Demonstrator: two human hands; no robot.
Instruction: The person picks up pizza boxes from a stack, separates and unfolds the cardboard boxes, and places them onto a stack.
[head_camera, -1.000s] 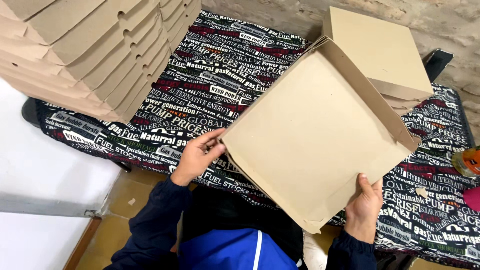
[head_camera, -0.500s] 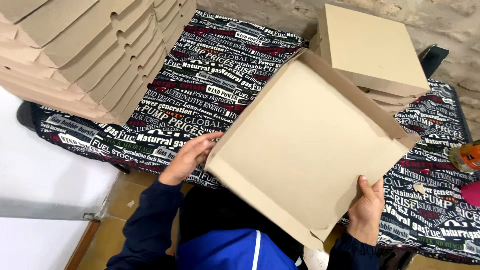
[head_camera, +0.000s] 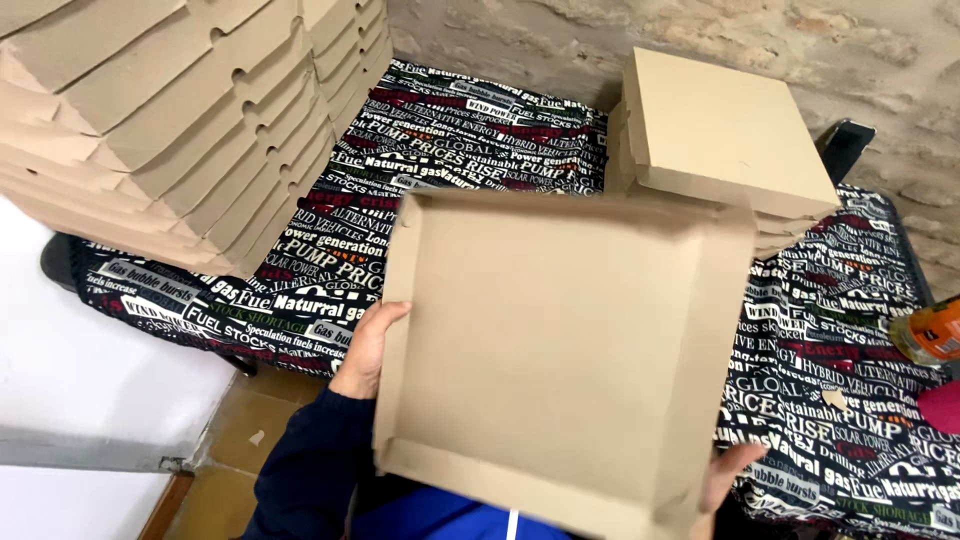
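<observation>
I hold a brown cardboard box tray (head_camera: 560, 350) up in front of me, its open inside with low folded walls facing me. My left hand (head_camera: 368, 345) grips its left edge. My right hand (head_camera: 728, 470) holds the lower right corner, mostly hidden behind the cardboard. The tray hangs above the near edge of a table covered in a black cloth with printed words (head_camera: 460, 150).
A tall stack of flat unfolded cardboard blanks (head_camera: 170, 110) leans at the left of the table. A pile of closed folded boxes (head_camera: 720, 140) stands at the back right. An orange bottle (head_camera: 925, 330) and a pink object (head_camera: 940, 405) lie at the right edge. A stone wall is behind.
The tray has turned from a diagonal tilt to nearly square in front of me and come closer. My left hand now grips its left edge instead of its corner.
</observation>
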